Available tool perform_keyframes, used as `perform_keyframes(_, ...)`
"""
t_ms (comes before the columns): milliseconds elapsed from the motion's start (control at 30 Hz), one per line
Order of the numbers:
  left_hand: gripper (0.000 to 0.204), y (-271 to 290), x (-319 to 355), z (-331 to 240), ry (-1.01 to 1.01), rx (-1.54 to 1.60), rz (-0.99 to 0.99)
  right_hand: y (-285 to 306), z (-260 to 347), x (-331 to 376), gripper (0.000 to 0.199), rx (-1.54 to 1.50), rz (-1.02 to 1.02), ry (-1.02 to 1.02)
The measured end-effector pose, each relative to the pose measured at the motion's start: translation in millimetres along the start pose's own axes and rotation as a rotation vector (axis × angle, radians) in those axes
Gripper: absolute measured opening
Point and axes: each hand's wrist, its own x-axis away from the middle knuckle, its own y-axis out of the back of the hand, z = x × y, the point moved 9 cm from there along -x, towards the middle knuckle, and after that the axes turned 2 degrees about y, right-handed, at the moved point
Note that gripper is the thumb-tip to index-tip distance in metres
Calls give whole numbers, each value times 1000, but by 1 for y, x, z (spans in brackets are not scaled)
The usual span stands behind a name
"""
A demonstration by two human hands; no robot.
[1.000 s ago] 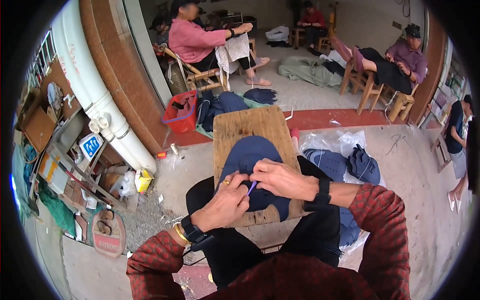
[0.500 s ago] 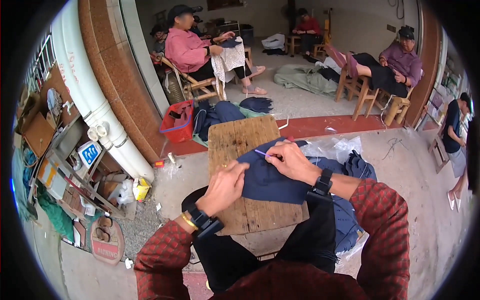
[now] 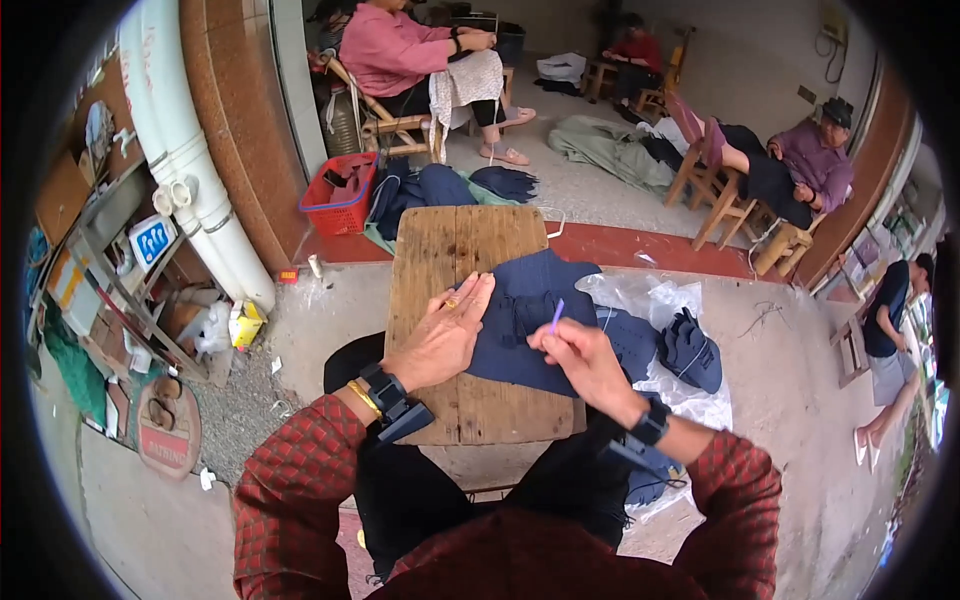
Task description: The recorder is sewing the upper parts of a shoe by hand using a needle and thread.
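A dark navy fabric piece [image 3: 540, 275] lies spread over the right part of a worn wooden bench [image 3: 430, 235], between my knees. On its middle sits a smaller stitched patch or pocket-like part [image 3: 525, 318]. My left hand [image 3: 440, 340] rests on the fabric's left edge, fingers stretched out together and holding nothing. My right hand [image 3: 585, 365] is closed over the fabric's right side, pinching a slim purple stick-like tool [image 3: 557, 314] that points upward. The tool's lower end is hidden by the fingers, so its exact kind cannot be told.
More navy pieces [image 3: 690, 350] lie on clear plastic [image 3: 660, 295] to the right. Beyond the bench are a navy cloth pile [image 3: 430, 190] and a red basket [image 3: 340, 210]. Seated people [image 3: 410, 50] occupy the room ahead. A white pipe [image 3: 185, 140] and cluttered shelf [image 3: 120, 270] stand left.
My left hand has flattened onto the fabric's edge. The fabric lies more spread out, showing its stitched part. The purple tool has swung from nearly level to upright. The whole view has shifted.
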Motion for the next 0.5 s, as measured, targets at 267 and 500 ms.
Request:
perform_keyframes(267, 71, 1, 2, -5, -7, -33, 24, -6, 51, 57, 16, 153, -83, 210)
perform_keyframes(500, 68, 3, 0, -9, 8, -30, 69, 4, 32, 64, 14, -13, -212, 93)
